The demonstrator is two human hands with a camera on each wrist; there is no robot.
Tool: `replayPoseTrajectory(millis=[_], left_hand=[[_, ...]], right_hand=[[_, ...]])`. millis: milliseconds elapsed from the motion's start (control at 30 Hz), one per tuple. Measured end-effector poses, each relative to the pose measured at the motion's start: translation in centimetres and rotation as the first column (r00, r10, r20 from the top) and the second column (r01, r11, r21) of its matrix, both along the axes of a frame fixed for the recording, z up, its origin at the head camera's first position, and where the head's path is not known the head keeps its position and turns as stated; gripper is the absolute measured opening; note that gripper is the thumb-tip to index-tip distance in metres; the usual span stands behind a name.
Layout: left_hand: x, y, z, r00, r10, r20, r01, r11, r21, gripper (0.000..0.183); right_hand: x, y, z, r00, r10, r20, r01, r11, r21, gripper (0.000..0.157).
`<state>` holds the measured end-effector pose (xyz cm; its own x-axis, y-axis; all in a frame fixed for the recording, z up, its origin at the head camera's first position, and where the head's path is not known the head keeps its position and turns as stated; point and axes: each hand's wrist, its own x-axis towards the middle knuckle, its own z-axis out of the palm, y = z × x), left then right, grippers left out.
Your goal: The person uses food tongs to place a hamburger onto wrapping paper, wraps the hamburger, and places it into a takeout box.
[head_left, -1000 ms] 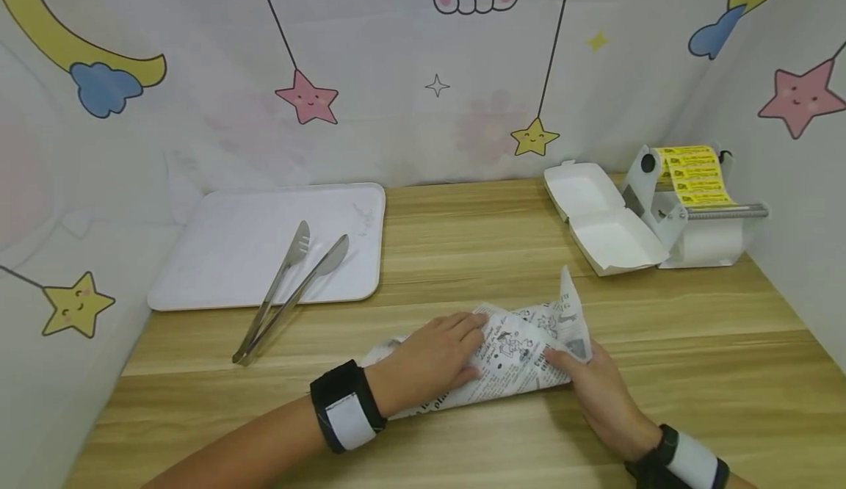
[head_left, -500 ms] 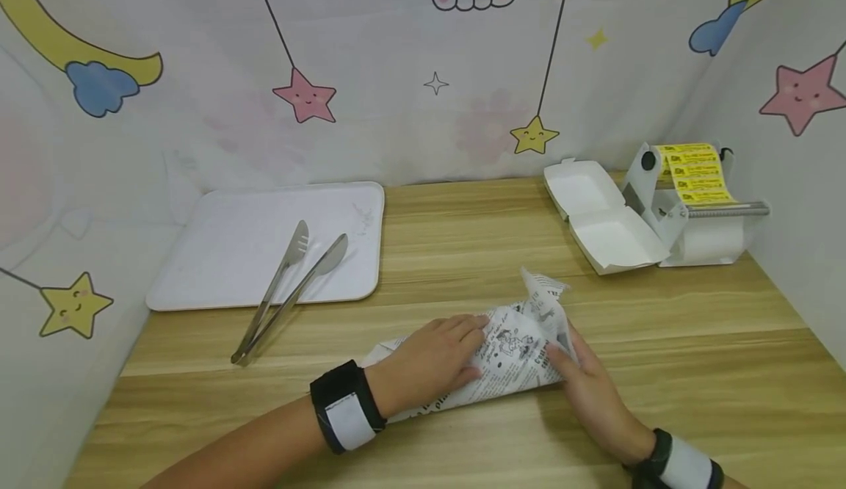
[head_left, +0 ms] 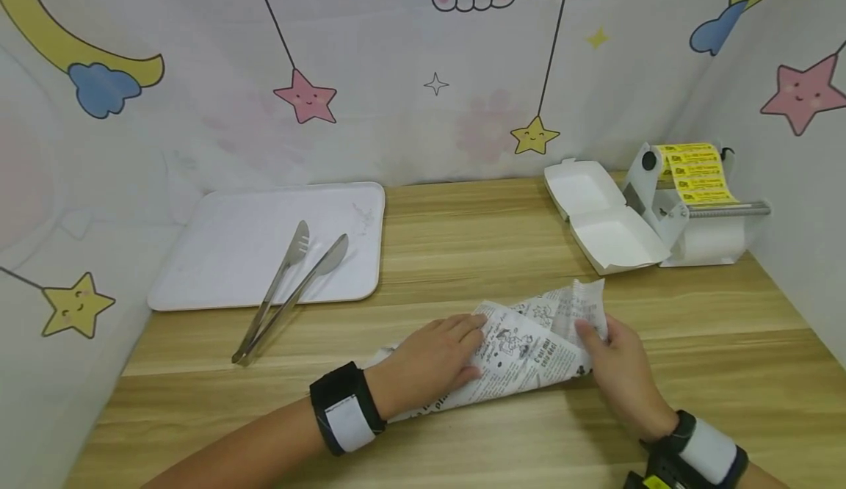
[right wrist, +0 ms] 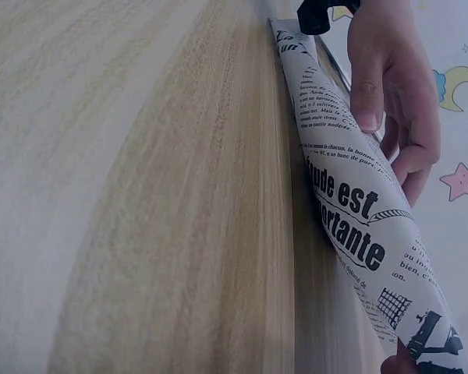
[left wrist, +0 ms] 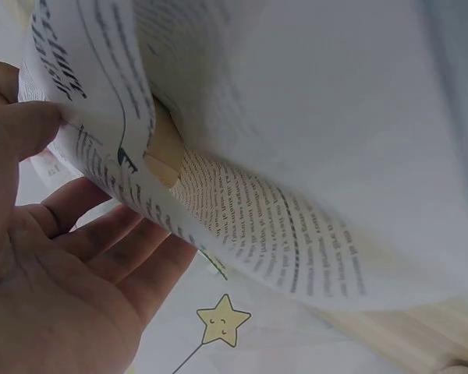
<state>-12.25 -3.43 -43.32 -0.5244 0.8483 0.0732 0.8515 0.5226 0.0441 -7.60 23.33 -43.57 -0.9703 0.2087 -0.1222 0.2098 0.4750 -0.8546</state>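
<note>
A printed newsprint-style wrapping sheet (head_left: pixel 522 349) is folded into a long wrap on the table. My left hand (head_left: pixel 432 360) rests across its left part, fingers extended over the top and thumb on the near side. At the right end, my right hand (head_left: pixel 621 379) pinches the loose paper flap between thumb and fingers. In the left wrist view, the paper (left wrist: pixel 265 241) gapes at its left end and shows a tan, smooth-sided thing (left wrist: pixel 165 148) inside; most of it is hidden. The wrap (right wrist: pixel 343 171) lies along the wood in the right wrist view.
Metal tongs (head_left: pixel 274 305) lean over the near edge of a white tray (head_left: pixel 218 247) at back left. An open white clamshell box (head_left: pixel 615 239) stands at back right, beside a label dispenser (head_left: pixel 700 210) with yellow labels. Fabric walls (head_left: pixel 410 136) enclose the table.
The right hand first folds the paper end inward to the left, then moves back right, drawing the flap out flatter. My left hand stays in place.
</note>
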Motion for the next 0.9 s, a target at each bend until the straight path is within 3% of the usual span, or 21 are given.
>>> replayPoseTrajectory(millis=[233, 333, 467, 567, 733, 833, 900], left_hand=[[0.0, 0.2, 0.0, 1.000, 0.002, 0.021, -0.002, 1.000, -0.008, 0.041], [0.1, 0.3, 0.1, 1.000, 0.007, 0.024, -0.006, 1.000, -0.022, 0.042], [0.2, 0.4, 0.1, 1.000, 0.011, 0.016, -0.010, 0.999, -0.040, 0.043], [0.2, 0.4, 0.0, 1.000, 0.009, 0.008, -0.009, 0.999, -0.038, 0.042], [0.2, 0.3, 0.0, 1.000, -0.004, -0.019, 0.003, 1.000, -0.028, 0.041], [0.2, 0.3, -0.1, 1.000, -0.008, -0.025, 0.007, 1.000, -0.023, 0.042], [0.1, 0.3, -0.2, 1.000, -0.008, -0.025, 0.008, 1.000, -0.018, 0.041]], right_hand=[[0.3, 0.3, 0.4, 0.996, -0.021, -0.088, 0.017, 0.999, -0.047, 0.058], [0.4, 0.0, 0.7, 0.988, 0.023, -0.151, -0.031, 0.998, -0.048, 0.058], [0.5, -0.6, 1.0, 0.966, 0.106, -0.236, -0.103, 0.994, 0.024, 0.056], [0.5, -1.0, 1.2, 0.936, 0.168, -0.309, -0.149, 0.985, 0.083, 0.050], [0.6, -2.2, 1.4, 0.852, 0.277, -0.445, -0.208, 0.958, 0.197, 0.044], [0.8, -3.0, 1.5, 0.806, 0.360, -0.470, -0.228, 0.921, 0.314, 0.042], [0.9, -3.6, 1.4, 0.779, 0.438, -0.449, -0.250, 0.873, 0.418, 0.043]])
